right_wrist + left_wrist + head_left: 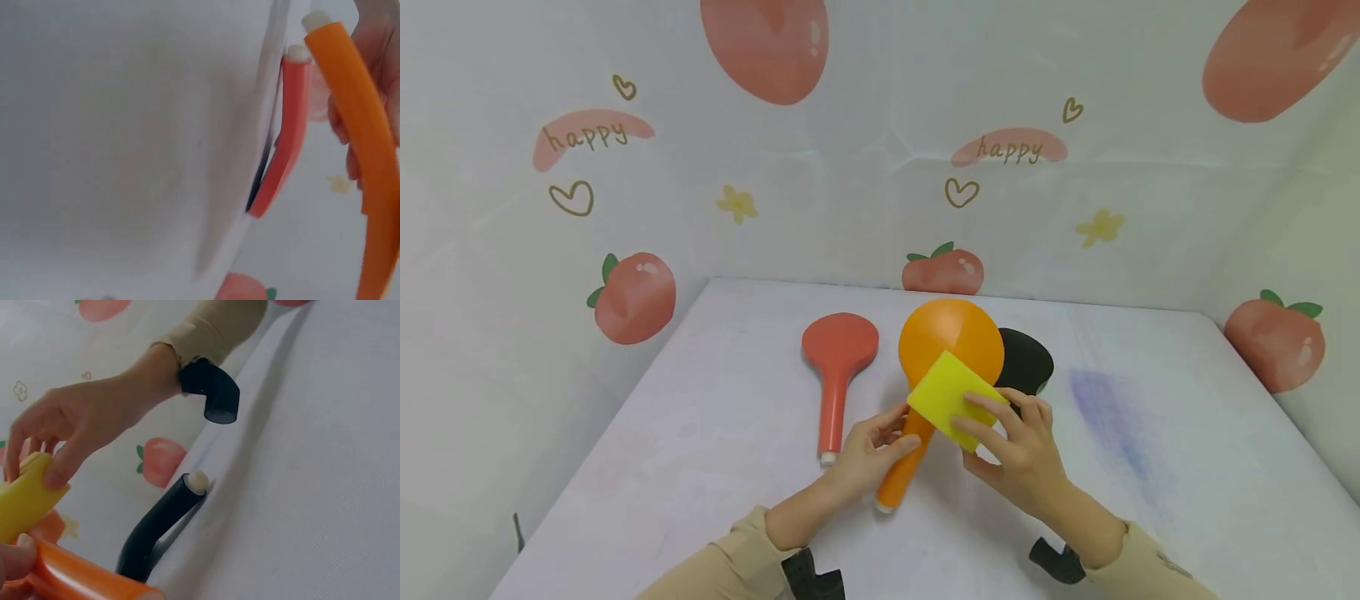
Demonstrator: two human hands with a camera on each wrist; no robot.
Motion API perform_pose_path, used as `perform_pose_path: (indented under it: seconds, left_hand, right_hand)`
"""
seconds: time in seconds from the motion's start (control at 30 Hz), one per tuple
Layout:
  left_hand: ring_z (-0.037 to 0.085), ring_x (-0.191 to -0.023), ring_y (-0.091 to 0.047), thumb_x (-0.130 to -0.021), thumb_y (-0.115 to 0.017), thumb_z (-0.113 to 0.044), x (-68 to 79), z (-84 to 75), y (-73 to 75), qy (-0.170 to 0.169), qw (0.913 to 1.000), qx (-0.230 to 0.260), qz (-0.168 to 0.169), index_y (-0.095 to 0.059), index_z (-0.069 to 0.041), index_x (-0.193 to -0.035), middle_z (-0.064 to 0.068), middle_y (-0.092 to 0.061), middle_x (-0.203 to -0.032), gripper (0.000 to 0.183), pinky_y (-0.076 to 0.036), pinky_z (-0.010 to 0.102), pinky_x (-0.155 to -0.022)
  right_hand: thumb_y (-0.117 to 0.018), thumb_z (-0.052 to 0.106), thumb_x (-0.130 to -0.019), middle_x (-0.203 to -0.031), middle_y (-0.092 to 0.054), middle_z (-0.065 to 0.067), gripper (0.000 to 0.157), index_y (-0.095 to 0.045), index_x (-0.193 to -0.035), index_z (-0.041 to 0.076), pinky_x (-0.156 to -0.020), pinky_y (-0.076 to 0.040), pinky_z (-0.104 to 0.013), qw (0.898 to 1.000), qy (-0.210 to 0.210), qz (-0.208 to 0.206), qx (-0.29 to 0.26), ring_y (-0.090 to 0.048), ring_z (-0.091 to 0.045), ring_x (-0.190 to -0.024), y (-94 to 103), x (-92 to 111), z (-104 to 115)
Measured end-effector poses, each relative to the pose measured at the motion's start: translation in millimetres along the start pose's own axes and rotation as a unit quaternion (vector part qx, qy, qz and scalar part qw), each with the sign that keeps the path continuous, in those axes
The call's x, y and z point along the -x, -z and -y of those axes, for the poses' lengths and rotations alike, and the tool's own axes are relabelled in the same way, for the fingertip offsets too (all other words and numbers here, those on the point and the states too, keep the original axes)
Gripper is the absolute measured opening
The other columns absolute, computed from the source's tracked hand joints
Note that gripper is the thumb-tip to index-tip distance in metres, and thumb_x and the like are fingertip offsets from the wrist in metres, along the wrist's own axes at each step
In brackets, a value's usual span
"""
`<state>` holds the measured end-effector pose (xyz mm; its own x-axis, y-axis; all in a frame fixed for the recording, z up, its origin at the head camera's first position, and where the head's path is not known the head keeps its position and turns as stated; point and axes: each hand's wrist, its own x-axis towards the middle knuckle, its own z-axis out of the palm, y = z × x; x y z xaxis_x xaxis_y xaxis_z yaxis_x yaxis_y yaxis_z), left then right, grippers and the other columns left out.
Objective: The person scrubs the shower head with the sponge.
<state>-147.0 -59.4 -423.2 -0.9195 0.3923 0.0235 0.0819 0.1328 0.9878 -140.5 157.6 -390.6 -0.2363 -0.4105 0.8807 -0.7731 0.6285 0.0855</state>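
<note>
An orange paddle-shaped thing (940, 329), with a round glossy head and a handle ending in a white tip, slants across the middle of the head view. My left hand (868, 454) grips its handle, thumb in front. A yellow square sponge-like pad (946, 396) overlaps the lower part of the round head. Its right side is pinched by my right hand (1026, 458), fingers spread over the front. In the left wrist view, the pad (28, 497) looks thick and bent. The orange handle (353, 94) rises clear of the table in the right wrist view.
Left of the hands lies a red paddle-shaped thing (841, 346) of similar form. A black one (1028, 360) lies behind my right hand, partly hidden. The white table (700, 467) bears a bluish smear (1108, 421) at right. A printed curtain (850, 183) hangs behind it.
</note>
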Motion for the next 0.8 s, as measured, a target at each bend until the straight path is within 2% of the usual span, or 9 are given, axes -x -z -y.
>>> perform_pose_path:
  seconds: [0.17,0.33,0.43,0.53,0.7,0.8]
  left_hand:
    - [0.024,-0.117,-0.057,-0.091,-0.06,-0.028,0.9,-4.4,4.2,0.06,0.9924,0.106,0.016,-0.034,-0.008,-0.144,0.015,-0.05,-0.138,0.062,-0.05,0.03,-0.096]
    - [0.013,-0.109,-0.058,-0.089,-0.061,-0.035,1.2,-9.6,4.6,0.101,0.9787,0.178,0.019,-0.031,-0.008,-0.145,0.015,-0.045,-0.142,0.069,-0.05,0.028,-0.095]
    - [0.01,-0.103,-0.058,-0.088,-0.061,-0.036,2.0,-10.4,3.7,0.11,0.9706,0.212,0.03,-0.03,-0.007,-0.145,0.016,-0.047,-0.14,0.071,-0.05,0.024,-0.092]
    - [0.009,-0.101,-0.057,-0.087,-0.062,-0.037,2.9,-10.0,3.4,0.116,0.962,0.243,0.045,-0.03,-0.007,-0.145,0.013,-0.05,-0.137,0.073,-0.05,0.022,-0.092]
    - [0.01,-0.101,-0.055,-0.091,-0.058,-0.034,1.4,-8.4,3.1,0.107,0.9509,0.281,0.073,-0.028,-0.006,-0.146,0.0,-0.056,-0.124,0.069,-0.049,0.02,-0.09]
    - [0.01,-0.101,-0.054,-0.094,-0.054,-0.031,0.6,-9.7,2.4,0.096,0.947,0.291,0.096,-0.025,-0.003,-0.146,-0.007,-0.056,-0.115,0.065,-0.049,0.021,-0.09]
  right_hand:
    - [-0.051,0.03,-0.091,-0.102,-0.062,-0.018,0.027,-0.068,-0.088,0.009,-0.073,-0.03,-0.044,0.999,-0.029,-0.034,-0.003,-0.046,-0.041,-0.093,3.2,8.2,-10.7]
    - [-0.054,0.034,-0.091,-0.106,-0.057,-0.024,0.032,-0.067,-0.088,0.005,-0.089,-0.03,-0.034,0.995,-0.082,-0.045,-0.04,-0.045,-0.04,-0.098,3.3,14.7,-19.1]
    - [-0.056,0.035,-0.091,-0.109,-0.054,-0.027,0.034,-0.065,-0.09,0.002,-0.096,-0.028,-0.027,0.991,-0.101,-0.048,-0.068,-0.044,-0.04,-0.101,1.2,18.0,-21.2]
    - [-0.056,0.036,-0.091,-0.111,-0.051,-0.029,0.036,-0.062,-0.091,0.001,-0.095,-0.029,-0.025,0.988,-0.12,-0.055,-0.081,-0.044,-0.038,-0.101,-0.9,19.8,-21.0]
    - [-0.058,0.037,-0.09,-0.114,-0.047,-0.032,0.041,-0.058,-0.096,-0.004,-0.097,-0.033,-0.015,0.977,-0.169,-0.061,-0.118,-0.043,-0.014,-0.116,-2.0,20.3,-20.7]
    - [-0.06,0.036,-0.089,-0.115,-0.044,-0.035,0.044,-0.056,-0.098,-0.007,-0.1,-0.036,-0.012,0.969,-0.185,-0.065,-0.151,-0.039,-0.009,-0.122,-4.7,21.0,-20.9]
